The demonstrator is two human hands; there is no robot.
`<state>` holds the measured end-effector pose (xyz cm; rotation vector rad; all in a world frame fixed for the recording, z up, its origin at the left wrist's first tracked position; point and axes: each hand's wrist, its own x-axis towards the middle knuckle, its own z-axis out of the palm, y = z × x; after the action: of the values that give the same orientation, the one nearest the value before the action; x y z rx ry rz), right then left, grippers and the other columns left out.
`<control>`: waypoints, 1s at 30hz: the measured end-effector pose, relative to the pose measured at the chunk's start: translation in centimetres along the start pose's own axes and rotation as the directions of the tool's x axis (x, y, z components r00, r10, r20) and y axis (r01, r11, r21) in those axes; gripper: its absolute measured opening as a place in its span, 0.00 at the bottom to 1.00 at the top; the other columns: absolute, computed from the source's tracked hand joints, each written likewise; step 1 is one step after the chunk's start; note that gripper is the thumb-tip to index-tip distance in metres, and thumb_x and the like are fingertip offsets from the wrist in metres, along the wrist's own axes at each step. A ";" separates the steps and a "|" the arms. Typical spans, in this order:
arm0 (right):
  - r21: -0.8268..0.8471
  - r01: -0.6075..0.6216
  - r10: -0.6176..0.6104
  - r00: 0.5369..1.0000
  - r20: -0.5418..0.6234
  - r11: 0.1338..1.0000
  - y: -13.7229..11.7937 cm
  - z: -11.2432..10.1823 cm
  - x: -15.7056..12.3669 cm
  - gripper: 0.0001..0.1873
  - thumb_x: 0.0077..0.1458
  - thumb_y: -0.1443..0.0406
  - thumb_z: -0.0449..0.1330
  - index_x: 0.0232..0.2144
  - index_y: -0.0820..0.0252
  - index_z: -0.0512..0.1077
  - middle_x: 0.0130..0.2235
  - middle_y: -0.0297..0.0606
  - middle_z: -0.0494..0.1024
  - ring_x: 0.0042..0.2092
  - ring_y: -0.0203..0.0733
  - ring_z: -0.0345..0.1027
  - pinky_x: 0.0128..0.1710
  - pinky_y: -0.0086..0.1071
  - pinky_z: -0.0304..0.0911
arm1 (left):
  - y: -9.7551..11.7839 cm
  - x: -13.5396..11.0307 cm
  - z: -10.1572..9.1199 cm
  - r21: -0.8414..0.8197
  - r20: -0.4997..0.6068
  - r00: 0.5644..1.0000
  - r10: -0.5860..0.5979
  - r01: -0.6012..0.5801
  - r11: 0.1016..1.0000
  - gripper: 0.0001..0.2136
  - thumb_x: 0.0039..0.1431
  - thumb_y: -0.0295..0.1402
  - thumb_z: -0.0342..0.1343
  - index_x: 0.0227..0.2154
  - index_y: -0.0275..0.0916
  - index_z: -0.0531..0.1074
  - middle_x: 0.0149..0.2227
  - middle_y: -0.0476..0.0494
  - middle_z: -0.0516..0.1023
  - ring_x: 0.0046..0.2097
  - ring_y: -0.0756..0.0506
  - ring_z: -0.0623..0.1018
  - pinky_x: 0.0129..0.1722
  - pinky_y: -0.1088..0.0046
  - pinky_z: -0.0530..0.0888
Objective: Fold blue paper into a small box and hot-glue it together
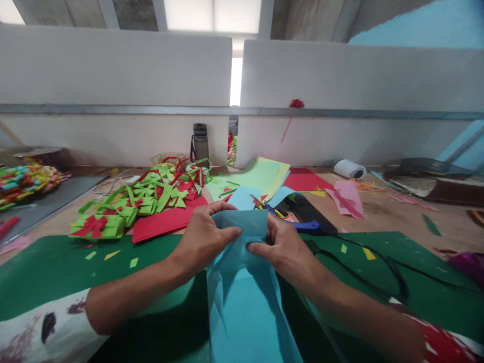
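Sheet of folded light-blue paper (245,312) over the flat green mat (64,267) | bare left hand (204,234) clamped on its far end's left side | bare right hand (282,243) clamped on the right | blue-handled scissors (308,226), I see, just beyond

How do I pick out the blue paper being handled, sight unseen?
Start at the big green mat spread across the near side of the table. Over its middle, a long blue paper runs up from the picture's bottom edge to a top end pinched by the left hand and right hand. Only it is held; the pale-blue paper beyond isn't.
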<state>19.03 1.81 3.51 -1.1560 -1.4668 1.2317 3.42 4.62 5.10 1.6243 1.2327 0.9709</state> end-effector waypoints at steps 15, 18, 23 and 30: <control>-0.019 -0.016 0.015 0.998 -0.056 1.000 0.9 -0.1 0.2 0.23 0.40 0.70 0.60 0.43 0.59 0.63 0.36 0.35 0.72 0.33 0.38 0.68 0.30 0.31 0.64 | -0.5 0.2 0.6 -0.176 0.059 0.987 -0.150 0.159 0.971 0.20 0.38 0.28 0.62 0.38 0.35 0.68 0.22 0.50 0.74 0.21 0.49 0.72 0.20 0.76 0.69; 0.008 -0.045 0.046 0.992 -0.117 0.999 0.8 0.0 0.3 0.39 0.37 0.71 0.62 0.53 0.59 0.55 0.39 0.38 0.72 0.34 0.40 0.69 0.30 0.32 0.65 | -0.6 0.2 0.7 -0.170 0.058 0.981 -0.183 0.190 0.967 0.20 0.37 0.28 0.63 0.38 0.35 0.68 0.21 0.50 0.73 0.21 0.50 0.72 0.20 0.76 0.69; 0.022 -0.009 0.013 0.986 -0.165 1.000 0.3 -0.2 0.2 0.45 0.37 0.72 0.62 0.57 0.58 0.50 0.47 0.44 0.69 0.43 0.44 0.69 0.40 0.36 0.66 | -1.1 0.5 0.7 -0.278 0.061 0.977 -0.206 0.215 0.936 0.21 0.37 0.27 0.62 0.39 0.34 0.67 0.23 0.48 0.75 0.23 0.47 0.74 0.22 0.73 0.72; -0.042 -0.119 0.115 0.988 -0.099 0.992 1.0 -0.5 0.7 0.37 0.39 0.72 0.60 0.53 0.61 0.53 0.39 0.39 0.72 0.31 0.37 0.69 0.29 0.31 0.65 | -2.5 1.7 0.6 -0.257 0.097 0.936 -0.339 0.352 0.900 0.27 0.33 0.25 0.64 0.42 0.34 0.67 0.22 0.50 0.74 0.22 0.47 0.74 0.22 0.73 0.71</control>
<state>19.56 2.65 2.60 -1.3314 -1.3789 1.2079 3.57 6.58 2.73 1.1600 1.2414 0.8253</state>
